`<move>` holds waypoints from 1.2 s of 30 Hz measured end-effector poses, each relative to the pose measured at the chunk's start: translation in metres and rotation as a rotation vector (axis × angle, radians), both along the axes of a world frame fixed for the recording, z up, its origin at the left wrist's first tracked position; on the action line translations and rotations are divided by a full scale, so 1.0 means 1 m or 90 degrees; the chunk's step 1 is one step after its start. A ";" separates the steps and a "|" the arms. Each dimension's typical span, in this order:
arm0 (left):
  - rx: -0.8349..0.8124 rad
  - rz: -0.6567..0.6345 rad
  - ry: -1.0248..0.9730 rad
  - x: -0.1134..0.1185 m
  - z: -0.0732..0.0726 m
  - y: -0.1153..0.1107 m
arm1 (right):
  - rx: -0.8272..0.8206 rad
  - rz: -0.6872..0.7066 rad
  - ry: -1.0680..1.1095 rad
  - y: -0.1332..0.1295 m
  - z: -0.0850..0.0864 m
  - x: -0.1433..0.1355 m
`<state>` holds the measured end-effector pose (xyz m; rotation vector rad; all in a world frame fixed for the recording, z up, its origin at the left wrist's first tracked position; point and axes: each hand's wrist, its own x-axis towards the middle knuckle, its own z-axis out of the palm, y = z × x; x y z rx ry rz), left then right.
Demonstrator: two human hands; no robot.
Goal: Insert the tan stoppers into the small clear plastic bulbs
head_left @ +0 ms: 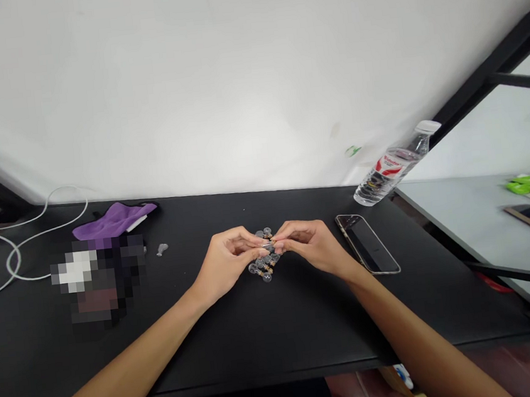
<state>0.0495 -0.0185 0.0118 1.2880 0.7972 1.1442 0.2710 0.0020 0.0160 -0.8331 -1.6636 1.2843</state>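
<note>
Pinching a small clear piece (268, 245) between left hand (226, 259) and right hand (311, 244) fingertips, amid glass bulbs (267, 277) at its twelve and six o'clock, judging some cork-stoppered, unable to tell the remainder.

Left hand (224, 259) and right hand (315, 247) are pinching some tiny clear piece (268, 245) by a bunch of mini corked bottles (267, 277), black worktop (251, 339) underneath.

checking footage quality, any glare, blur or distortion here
All head view: soft bright patch on the wall; coarse pixelation left of the left hand; bottle slanting outward, probably wide-angle distortion; small clear bulbs too tiny to judge finely.
</note>
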 end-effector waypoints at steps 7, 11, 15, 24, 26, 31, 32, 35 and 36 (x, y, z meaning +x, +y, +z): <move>0.050 0.020 0.032 0.001 -0.001 -0.001 | -0.046 -0.017 0.007 -0.001 -0.005 -0.005; 0.055 0.010 0.074 -0.001 0.000 0.001 | -0.055 -0.007 -0.030 0.000 -0.003 -0.003; 0.139 0.059 0.212 -0.007 0.004 0.007 | -0.034 -0.021 -0.064 0.006 -0.003 0.002; 0.294 0.018 0.488 -0.016 -0.007 0.012 | 0.040 -0.116 -0.103 0.015 -0.004 0.015; 0.295 -0.011 0.515 -0.017 -0.009 0.011 | 0.051 -0.137 -0.108 0.015 -0.001 0.016; 0.269 -0.015 0.517 -0.019 -0.008 0.013 | 0.054 -0.115 -0.185 0.017 0.001 0.024; 0.261 -0.010 0.519 -0.021 -0.006 0.015 | 0.053 -0.095 -0.215 0.018 0.000 0.027; 0.234 0.004 0.531 -0.031 0.004 0.021 | 0.068 -0.056 -0.299 0.020 -0.002 0.037; 0.225 0.002 0.533 -0.035 0.008 0.022 | 0.073 -0.050 -0.319 0.020 -0.003 0.040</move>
